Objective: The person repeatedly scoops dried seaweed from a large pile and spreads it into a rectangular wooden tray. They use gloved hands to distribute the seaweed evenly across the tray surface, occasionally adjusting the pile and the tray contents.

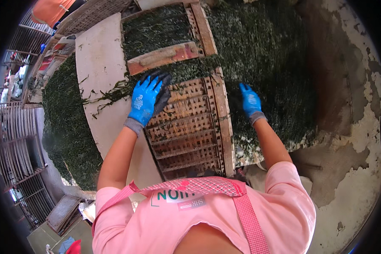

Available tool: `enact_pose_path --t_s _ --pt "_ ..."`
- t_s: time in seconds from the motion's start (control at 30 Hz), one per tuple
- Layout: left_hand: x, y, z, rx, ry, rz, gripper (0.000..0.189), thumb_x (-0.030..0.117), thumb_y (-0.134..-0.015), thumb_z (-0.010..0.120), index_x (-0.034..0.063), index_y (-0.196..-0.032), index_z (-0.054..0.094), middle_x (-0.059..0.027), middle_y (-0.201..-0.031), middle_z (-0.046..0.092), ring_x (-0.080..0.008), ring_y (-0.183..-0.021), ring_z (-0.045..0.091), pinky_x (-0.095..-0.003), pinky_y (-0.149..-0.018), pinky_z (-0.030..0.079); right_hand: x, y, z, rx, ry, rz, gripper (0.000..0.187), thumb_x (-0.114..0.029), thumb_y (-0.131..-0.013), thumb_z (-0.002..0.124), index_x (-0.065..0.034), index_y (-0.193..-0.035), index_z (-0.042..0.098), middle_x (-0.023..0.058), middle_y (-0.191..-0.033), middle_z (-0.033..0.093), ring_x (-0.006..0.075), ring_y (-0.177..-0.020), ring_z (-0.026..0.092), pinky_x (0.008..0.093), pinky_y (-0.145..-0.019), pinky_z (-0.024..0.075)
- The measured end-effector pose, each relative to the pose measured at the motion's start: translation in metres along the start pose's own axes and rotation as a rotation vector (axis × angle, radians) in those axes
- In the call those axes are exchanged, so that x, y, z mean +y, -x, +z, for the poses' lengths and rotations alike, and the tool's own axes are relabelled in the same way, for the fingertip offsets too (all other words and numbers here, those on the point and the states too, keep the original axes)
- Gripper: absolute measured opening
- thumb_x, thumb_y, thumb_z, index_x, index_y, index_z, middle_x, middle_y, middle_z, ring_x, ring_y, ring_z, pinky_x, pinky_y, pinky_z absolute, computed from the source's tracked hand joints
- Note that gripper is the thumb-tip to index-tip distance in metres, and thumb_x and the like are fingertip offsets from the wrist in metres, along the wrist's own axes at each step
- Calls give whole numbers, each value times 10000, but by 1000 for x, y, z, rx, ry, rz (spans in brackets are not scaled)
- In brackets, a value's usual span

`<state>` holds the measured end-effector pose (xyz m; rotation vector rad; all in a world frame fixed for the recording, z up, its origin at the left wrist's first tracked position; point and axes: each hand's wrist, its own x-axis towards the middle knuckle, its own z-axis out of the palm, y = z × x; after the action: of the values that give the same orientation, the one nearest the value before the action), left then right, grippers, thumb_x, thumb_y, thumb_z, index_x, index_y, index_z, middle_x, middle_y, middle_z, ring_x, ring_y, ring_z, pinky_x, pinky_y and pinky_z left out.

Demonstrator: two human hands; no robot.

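Note:
Both hands wear blue gloves with grey cuffs. My left hand (145,101) rests at the edge between a pale board (111,127) and a woven bamboo tray (187,127); what lies under its palm is hidden, with a dark patch beside it. Just above it, dark green shredded leafy material (190,70) covers the tray's upper part, and a worn wooden block (165,57) lies across it. Strands spill over the board. My right hand (250,100) reaches into a large dark green heap (273,57) right of the tray's wooden frame; its fingertips are partly hidden.
Another green heap (66,127) lies left of the board. A wall with peeling plaster (365,127) stands at the right, and metal bars (19,133) at the left. Flat panels (63,212) lean at the lower left. Orange clothing of a person (50,11) shows at the upper left.

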<state>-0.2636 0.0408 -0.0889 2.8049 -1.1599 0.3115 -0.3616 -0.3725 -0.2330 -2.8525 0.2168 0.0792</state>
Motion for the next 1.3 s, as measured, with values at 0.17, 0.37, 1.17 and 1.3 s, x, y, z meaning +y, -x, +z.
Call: enact_pose_path --t_s 0.17,0.37,1.17,1.3 --pt "0 -7 1 38 -7 45 571 141 -952 629 144 -1512 516 -96 -1507 543 -301 -1390 504 -461 -1167 411 9 5 52 68 -281 209 318 -50 -957 603 -149 -1228 737 186 -1143 753 365 -929 733 464 -781 600" --pt "6 3 -7 68 94 -23 561 226 -961 651 149 -1504 531 -103 -1505 550 -316 -1415 481 -504 -1181 382 -34 -31 -126 -204 -1246 225 152 -191 -1015 698 -67 -928 682 3 -757 654 117 -640 594 302 -588 504" --pt "30 -12 -26 263 198 -26 481 135 -893 683 85 -1370 645 -167 -1416 612 -339 -1372 531 -513 -1184 374 -211 -10 -109 327 -264 -559 544 -57 -926 536 -95 -1467 576 165 -1516 548 355 -1453 454 462 -1223 355" --pt "32 -43 -23 266 577 -326 362 183 -933 711 66 -1275 704 -189 -1144 729 -355 -1087 697 -460 -945 551 -242 -11 -72 115 -91 -354 541 -135 -1018 494 -24 -1543 425 204 -1597 434 369 -1456 436 449 -1220 350"
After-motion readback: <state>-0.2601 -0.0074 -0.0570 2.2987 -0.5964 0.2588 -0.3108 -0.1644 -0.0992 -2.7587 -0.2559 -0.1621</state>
